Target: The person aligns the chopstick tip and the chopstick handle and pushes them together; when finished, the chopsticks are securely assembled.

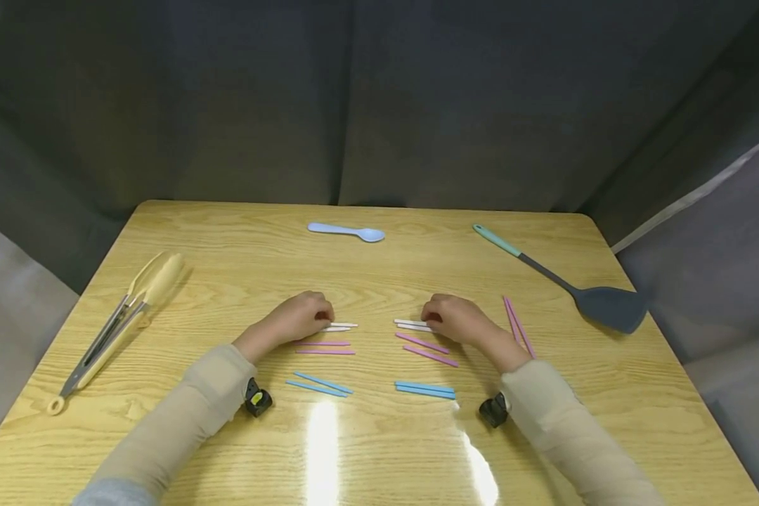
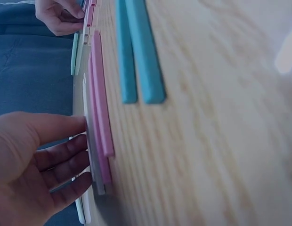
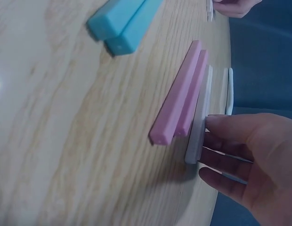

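Both hands (image 1: 299,316) (image 1: 458,320), loosely curled, touch white chopsticks (image 3: 197,132), contact clear only in wrist views

The head camera looks forward and down from above and behind the left grip (image 1: 297,315) and right grip (image 1: 458,318), far enough back to show most of the tabletop (image 1: 405,274). Each wrist camera sits close to its own grip, its picture turned sideways, facing across toward the other, smaller at the top. Head and left wrist views share the pink sticks (image 1: 325,352) beside the left grip.
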`<state>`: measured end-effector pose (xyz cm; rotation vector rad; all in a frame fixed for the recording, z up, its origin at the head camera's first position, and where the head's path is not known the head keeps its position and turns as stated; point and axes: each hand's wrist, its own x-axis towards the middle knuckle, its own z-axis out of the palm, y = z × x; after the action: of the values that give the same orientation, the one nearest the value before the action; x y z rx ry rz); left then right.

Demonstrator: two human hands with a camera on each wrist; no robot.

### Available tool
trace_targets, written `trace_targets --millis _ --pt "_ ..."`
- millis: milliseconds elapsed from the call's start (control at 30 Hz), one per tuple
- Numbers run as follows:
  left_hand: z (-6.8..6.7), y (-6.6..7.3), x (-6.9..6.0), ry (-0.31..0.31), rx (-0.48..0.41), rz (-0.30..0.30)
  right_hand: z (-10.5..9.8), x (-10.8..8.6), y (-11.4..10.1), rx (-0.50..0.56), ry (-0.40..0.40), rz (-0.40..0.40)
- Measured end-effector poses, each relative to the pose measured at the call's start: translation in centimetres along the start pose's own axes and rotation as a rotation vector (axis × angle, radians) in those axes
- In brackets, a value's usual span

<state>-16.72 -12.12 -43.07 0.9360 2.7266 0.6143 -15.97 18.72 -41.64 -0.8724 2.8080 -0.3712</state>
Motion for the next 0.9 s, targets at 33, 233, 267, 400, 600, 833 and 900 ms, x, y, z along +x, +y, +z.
trace_targets --millis 33,233,267,400,600,833,900 --pt "0.03 -0.01 0.04 -0.004 0.001 -0.002 -0.03 0.05 -0.02 -0.007 -0.003 -0.006" --pt "0.12 -0.06 0.35 -0.023 0.051 -0.001 -0.13 0.39 -0.03 -0.044 -0.022 0.001" --pt "0.13 -0.07 0.42 -0.024 0.064 0.006 -0.14 0.43 -0.03 -0.045 -0.028 0.007" --pt "0.1 -0.05 0.58 -0.028 0.083 0.025 -0.21 0.53 -0.07 -0.034 -0.047 0.015" --pt "0.01 -0.14 0.69 -0.017 0.047 0.023 0.05 0.77 0.08 -0.022 -0.036 0.024" --pt "-0.5 -0.14 0.65 0.001 -0.036 -0.04 -0.09 0.75 0.5 0.124 -0.01 0.076" --pt "-0.76 -0.08 0.69 0.003 -0.058 -0.048 -0.35 0.64 0.59 0.178 -0.017 0.109"
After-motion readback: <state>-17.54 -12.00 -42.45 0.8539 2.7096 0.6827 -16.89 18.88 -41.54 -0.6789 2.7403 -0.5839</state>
